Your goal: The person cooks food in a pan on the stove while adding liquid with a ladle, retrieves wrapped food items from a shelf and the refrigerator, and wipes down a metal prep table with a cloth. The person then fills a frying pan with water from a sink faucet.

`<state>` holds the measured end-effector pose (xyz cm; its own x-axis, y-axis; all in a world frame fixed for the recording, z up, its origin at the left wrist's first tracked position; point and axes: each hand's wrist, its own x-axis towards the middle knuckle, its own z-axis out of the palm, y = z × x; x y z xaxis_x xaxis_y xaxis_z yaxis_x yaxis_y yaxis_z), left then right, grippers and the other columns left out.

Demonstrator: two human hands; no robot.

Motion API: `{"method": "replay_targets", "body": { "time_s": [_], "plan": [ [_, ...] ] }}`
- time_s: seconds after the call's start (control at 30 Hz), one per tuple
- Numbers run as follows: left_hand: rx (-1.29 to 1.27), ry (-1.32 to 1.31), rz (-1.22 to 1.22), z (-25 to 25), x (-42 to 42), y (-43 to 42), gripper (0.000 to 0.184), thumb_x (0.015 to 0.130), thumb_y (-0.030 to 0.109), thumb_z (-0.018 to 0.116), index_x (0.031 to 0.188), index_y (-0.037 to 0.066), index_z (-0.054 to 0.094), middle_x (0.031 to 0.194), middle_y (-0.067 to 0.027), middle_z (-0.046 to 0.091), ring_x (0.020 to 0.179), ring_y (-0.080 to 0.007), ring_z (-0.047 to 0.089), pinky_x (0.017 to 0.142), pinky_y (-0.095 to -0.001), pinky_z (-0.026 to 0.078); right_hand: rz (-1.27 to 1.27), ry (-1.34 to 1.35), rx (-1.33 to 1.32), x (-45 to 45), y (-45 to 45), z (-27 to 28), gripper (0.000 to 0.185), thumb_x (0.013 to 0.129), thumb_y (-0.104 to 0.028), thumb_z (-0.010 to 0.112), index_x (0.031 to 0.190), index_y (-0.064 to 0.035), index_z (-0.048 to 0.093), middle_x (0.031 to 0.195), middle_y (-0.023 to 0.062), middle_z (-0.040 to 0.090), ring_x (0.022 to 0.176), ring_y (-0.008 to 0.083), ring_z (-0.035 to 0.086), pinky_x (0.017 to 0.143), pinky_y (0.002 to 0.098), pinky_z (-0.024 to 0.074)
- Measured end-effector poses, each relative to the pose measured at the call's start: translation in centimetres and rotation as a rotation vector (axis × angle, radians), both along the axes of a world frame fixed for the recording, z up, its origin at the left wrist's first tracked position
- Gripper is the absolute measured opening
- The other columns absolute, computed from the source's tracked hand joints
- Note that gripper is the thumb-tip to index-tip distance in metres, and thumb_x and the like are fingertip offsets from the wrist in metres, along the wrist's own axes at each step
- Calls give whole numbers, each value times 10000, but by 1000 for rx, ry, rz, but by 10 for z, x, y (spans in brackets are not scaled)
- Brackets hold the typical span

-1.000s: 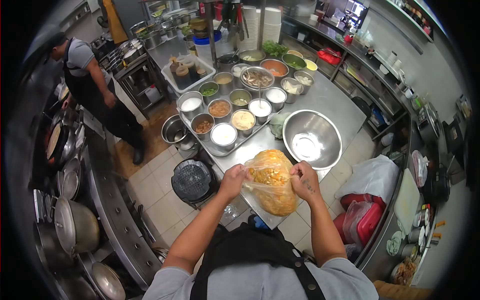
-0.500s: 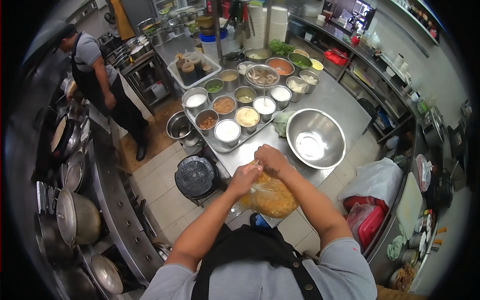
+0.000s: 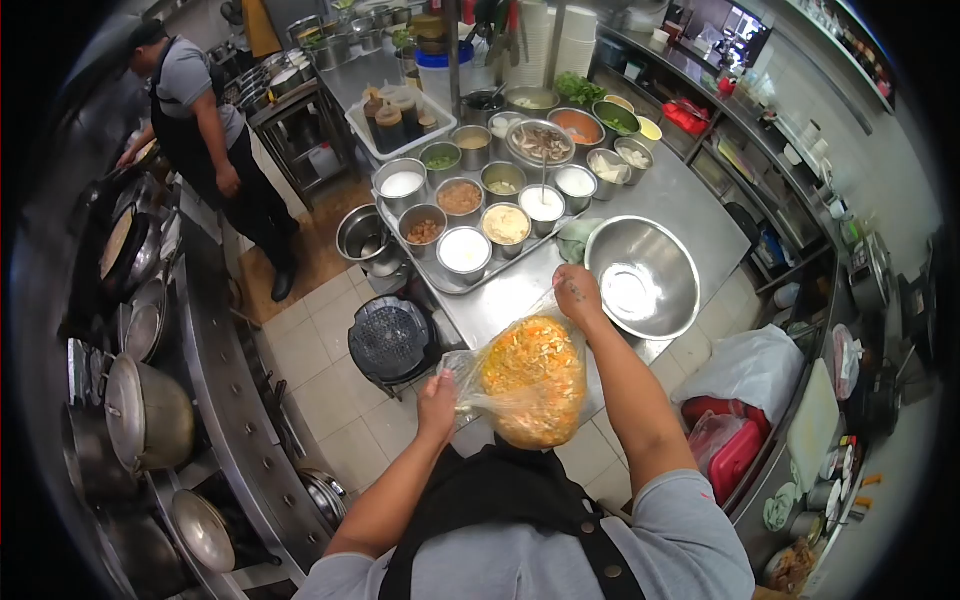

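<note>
A clear plastic bag (image 3: 533, 380) full of orange and yellow shredded food hangs at the near edge of the steel table (image 3: 700, 210). My left hand (image 3: 436, 405) is closed on the bag's plastic at its left side. My right hand (image 3: 578, 293) grips the plastic above the food, near the steel bowl. That large steel bowl (image 3: 643, 278) stands just beyond my right hand, with nothing seen inside it. Left of it, a tray (image 3: 470, 285) carries several metal containers of food.
A co-worker (image 3: 200, 120) stands at the stoves on the left. A black stool (image 3: 390, 338) is left of the table. Lidded pots (image 3: 150, 415) line the near left. Red containers (image 3: 735, 445) and a white bag (image 3: 745, 365) are at the right.
My hands were together over the bag half a second ago; now they are apart, left hand lower left, right hand upper right, with the plastic stretched between them.
</note>
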<state>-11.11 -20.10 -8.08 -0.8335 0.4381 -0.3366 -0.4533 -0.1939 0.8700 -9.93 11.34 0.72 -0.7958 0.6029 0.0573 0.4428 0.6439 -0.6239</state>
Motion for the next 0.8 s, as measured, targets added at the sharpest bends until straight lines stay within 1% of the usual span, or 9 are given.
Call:
{"method": "replay_targets", "body": {
  "time_s": [0.1, 0.17, 0.23, 0.27, 0.47, 0.57, 0.63, 0.67, 0.8],
  "plan": [
    [-91, -121, 88, -9, 4, 13, 303, 979, 271, 530, 1014, -17, 616, 858, -9, 617, 776, -77, 541, 668, -249, 454, -16, 85, 3, 9, -1, -22, 147, 750, -59, 511, 746, -60, 658, 728, 176, 638, 721, 352, 624, 672, 414, 475],
    [-182, -67, 2, -27, 8, 14, 468, 965, 412, 516, 1206, 12, 544, 1052, -60, 626, 905, -125, 585, 752, -285, 486, -12, 158, 13, 16, -2, -45, 148, 761, -72, 513, 751, -50, 659, 712, 169, 636, 705, 341, 626, 668, 407, 475],
    [-177, -464, -200, 3, 17, 21, 701, 917, 591, 471, 1397, 90, 372, 1269, -99, 539, 1087, -199, 563, 836, -387, 493, -246, 101, -350, 22, -1, -57, 145, 772, -103, 524, 746, -33, 649, 705, 144, 643, 698, 301, 627, 669, 401, 476],
    [-104, -496, -391, 8, 17, 17, 827, 867, 704, 418, 1468, 164, 244, 1416, -110, 416, 1263, -245, 458, 909, -503, 464, -200, -33, -326, 33, -2, -57, 207, 836, -163, 522, 884, -35, 678, 867, 141, 679, 831, 227, 639, 752, 361, 478],
    [202, -542, -263, 3, 31, 25, 783, 894, 630, 460, 1441, 95, 294, 1411, -125, 434, 1270, -274, 468, 990, -445, 445, 72, 209, -935, 65, -25, -88, 388, 942, -257, 480, 1181, 24, 599, 1201, 116, 622, 1092, 166, 566, 938, 281, 409],
    [372, -613, -223, 16, 37, 24, 747, 903, 588, 483, 1418, 66, 336, 1373, -138, 476, 1234, -279, 504, 1007, -401, 436, 66, 152, -853, 61, -46, -49, 377, 947, -247, 474, 1155, 36, 610, 1141, 85, 639, 1039, 188, 577, 920, 290, 423],
    [427, -599, -167, 26, 43, 24, 707, 909, 565, 489, 1392, 61, 380, 1342, -150, 504, 1221, -273, 515, 1015, -402, 429, 300, 158, -447, 56, -60, -26, 331, 967, -243, 441, 1057, 16, 625, 991, 95, 652, 930, 174, 589, 844, 311, 455],
    [414, -578, -118, 20, 49, 21, 685, 911, 550, 493, 1377, 57, 397, 1328, -151, 515, 1204, -267, 527, 1009, -398, 434, 302, 177, -548, 53, -60, -41, 320, 973, -243, 431, 1019, 13, 619, 969, 105, 652, 905, 177, 594, 827, 323, 461],
    [559, -449, 141, -10, 68, -30, 612, 921, 491, 496, 1338, 48, 438, 1286, -143, 545, 1158, -247, 554, 985, -384, 451, 549, 144, -549, 25, -106, -28, 433, 959, -275, 437, 1197, 58, 577, 1131, 156, 636, 1050, 228, 593, 931, 345, 452]
  ]
}}
